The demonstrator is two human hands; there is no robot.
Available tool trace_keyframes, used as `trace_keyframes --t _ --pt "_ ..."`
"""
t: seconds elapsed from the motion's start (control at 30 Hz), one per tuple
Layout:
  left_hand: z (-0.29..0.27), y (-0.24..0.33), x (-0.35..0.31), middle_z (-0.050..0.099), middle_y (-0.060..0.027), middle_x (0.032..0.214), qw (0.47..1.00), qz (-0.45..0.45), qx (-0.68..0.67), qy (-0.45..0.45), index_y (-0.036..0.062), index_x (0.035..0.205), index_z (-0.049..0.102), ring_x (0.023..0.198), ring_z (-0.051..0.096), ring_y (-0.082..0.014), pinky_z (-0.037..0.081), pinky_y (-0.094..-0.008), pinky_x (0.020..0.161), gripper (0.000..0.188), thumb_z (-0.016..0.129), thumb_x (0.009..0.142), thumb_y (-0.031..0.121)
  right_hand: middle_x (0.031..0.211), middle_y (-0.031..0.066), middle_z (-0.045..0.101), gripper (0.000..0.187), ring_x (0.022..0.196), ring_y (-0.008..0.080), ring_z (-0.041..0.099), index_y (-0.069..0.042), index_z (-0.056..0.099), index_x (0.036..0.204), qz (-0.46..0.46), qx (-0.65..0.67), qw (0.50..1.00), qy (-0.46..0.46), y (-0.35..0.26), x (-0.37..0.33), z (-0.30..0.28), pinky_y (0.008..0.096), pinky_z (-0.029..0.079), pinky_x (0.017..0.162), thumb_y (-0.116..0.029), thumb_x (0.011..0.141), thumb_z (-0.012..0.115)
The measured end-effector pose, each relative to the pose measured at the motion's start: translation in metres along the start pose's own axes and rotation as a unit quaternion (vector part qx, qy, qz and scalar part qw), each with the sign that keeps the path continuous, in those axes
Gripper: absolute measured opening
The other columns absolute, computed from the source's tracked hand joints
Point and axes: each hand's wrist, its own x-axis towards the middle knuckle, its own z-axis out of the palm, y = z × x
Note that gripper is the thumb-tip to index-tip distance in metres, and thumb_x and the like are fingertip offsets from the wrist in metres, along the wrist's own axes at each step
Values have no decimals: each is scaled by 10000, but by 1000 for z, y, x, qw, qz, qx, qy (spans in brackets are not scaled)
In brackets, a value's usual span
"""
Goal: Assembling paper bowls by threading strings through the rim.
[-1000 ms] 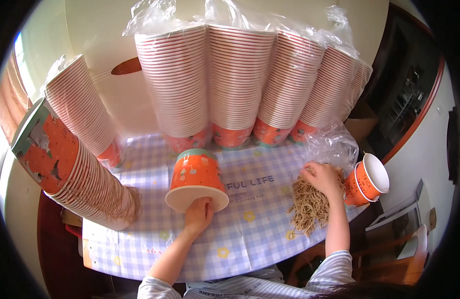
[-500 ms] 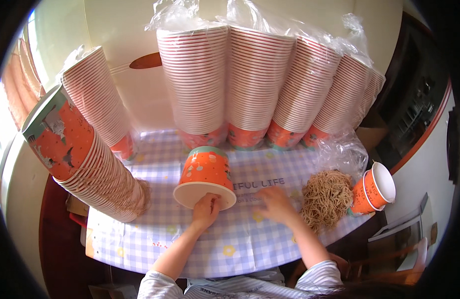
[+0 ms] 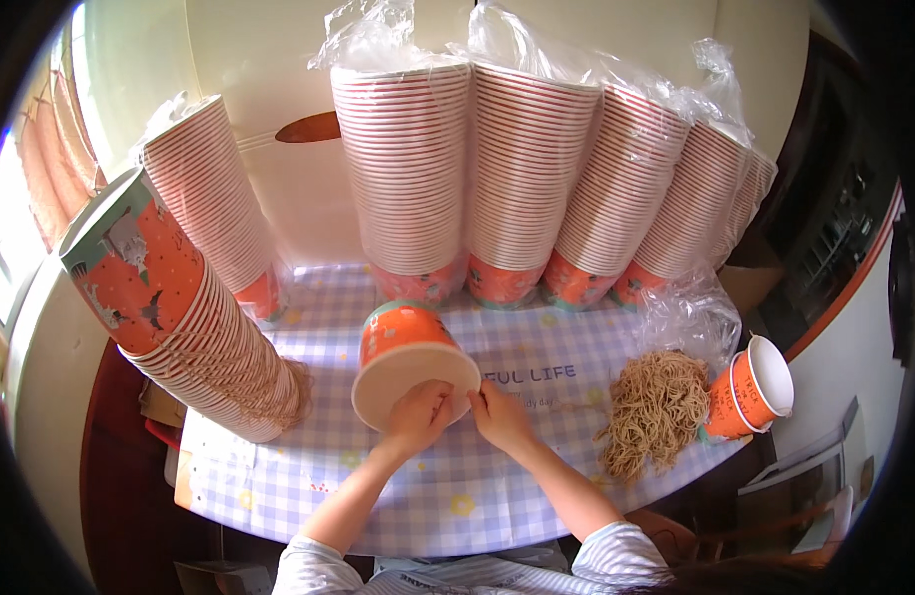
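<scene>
An orange paper bucket point(image 3: 403, 332) with a green band at its base is tipped on the table, its cream mouth turned toward me. My left hand point(image 3: 421, 416) grips it at the lower part of the mouth, fingers curled inside. At the right edge of the rim my right hand point(image 3: 502, 418) is closed in a pinch, close beside the left; what lies between its fingertips is too small to make out. A tangled heap of tan string point(image 3: 658, 412) lies to the right of my right hand.
Tall stacks of paper buckets in clear plastic point(image 3: 403, 178) line the back. At left leans a nested stack point(image 3: 204, 327) with string hanging from it. Small orange buckets point(image 3: 743, 392) stand at the right edge of the checked tablecloth point(image 3: 378, 516).
My right hand has moved left, from over the tablecloth to the bucket's rim, and its fingers have closed there. The bucket's mouth has turned further toward me in my left hand.
</scene>
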Motion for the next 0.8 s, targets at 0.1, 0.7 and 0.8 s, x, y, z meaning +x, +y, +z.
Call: trace_keyframes --t 0.1,0.7,0.8 --pt "-23 44 14 614 -110 930 981 80 175 -26 39 878 543 827 595 -276 484 -357 677 104 545 777 60 676 188 591 254 672 400 567 -51 530 875 -7 -47 999 -10 -24 7 -26 486 440 602 -285 880 432" --pt "-34 90 28 597 -127 757 994 60 83 -25 21 793 577 719 560 -268 458 -337 609 97 572 756 110 754 176 616 378 705 368 582 -56 639 772 -13 -18 988 -156 -42 21 -64 445 453 646 -341 870 410" --pt "-33 89 29 595 -130 755 998 52 38 -25 24 785 567 744 553 -302 447 -379 649 87 554 769 108 753 168 618 385 700 361 584 -62 641 789 -44 -16 986 -161 -37 22 -66 440 452 639 -371 858 422"
